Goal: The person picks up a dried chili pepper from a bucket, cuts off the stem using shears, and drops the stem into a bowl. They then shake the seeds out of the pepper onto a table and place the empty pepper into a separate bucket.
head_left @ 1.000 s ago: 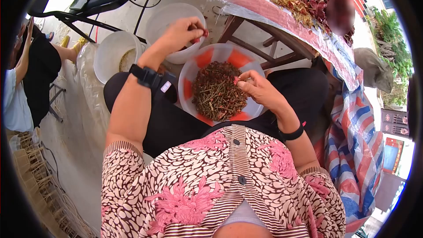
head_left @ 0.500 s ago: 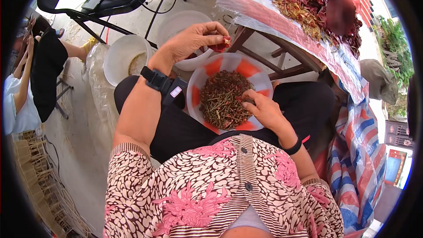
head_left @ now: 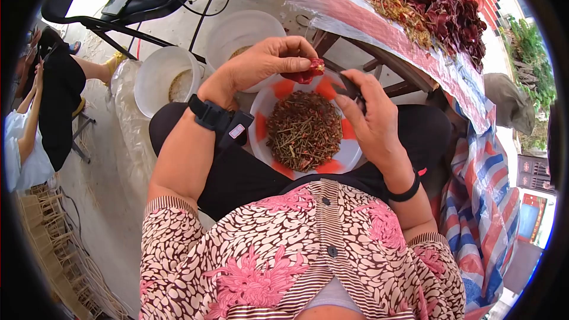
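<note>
My left hand [head_left: 264, 65] is closed on a dried red chili pepper [head_left: 305, 73], whose pale, seedy end points right. Close beside it is my right hand [head_left: 376, 115], with thumb and fingers closed around a small dark tool [head_left: 349, 89], perhaps a blade; most of it is hidden by the fingers. Below both hands, a white and orange bowl [head_left: 349, 130] rests between my legs. Brown and greenish stem pieces [head_left: 302, 133] with red bits lie heaped inside it.
Two white tubs [head_left: 157, 92] [head_left: 246, 24] stand ahead to the left, near a black folding chair [head_left: 160, 3]. At the right, a striped sheet [head_left: 338, 9] covers a table bearing dried red chilies [head_left: 438, 0] and yellowish bits. Another person [head_left: 29, 136] sits at far left.
My right hand has risen out of the bowl, up and right, to beside the chili, and the dark tool shows more. My left hand has shifted slightly right and down with the chili.
</note>
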The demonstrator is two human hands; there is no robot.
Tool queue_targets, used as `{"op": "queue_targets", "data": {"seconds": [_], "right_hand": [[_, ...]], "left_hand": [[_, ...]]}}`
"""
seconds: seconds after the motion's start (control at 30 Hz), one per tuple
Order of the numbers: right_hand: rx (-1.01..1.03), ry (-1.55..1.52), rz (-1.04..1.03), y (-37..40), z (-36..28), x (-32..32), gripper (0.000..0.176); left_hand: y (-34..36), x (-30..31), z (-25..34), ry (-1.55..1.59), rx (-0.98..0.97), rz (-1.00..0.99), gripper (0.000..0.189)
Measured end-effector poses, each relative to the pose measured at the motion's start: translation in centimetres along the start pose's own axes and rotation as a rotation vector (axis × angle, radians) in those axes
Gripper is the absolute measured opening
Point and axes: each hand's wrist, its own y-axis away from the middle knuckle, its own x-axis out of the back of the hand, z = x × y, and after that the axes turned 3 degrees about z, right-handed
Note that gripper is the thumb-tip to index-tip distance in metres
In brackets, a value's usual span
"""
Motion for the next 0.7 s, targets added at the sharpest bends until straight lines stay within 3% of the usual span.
{"op": "queue_targets", "data": {"seconds": [0.13,0.7], "right_hand": [[0.127,0.143,0.027,-1.2,0.0,-0.8,0.032],[0.237,0.245,0.048,-1.7,0.6,-1.2,0.03]], "left_hand": [[0.1,-0.2,0.3,0.004,-0.006,0.004,0.019],[0.2,-1.0,0.1,0.052,-0.05,-0.01,0.01]]}}
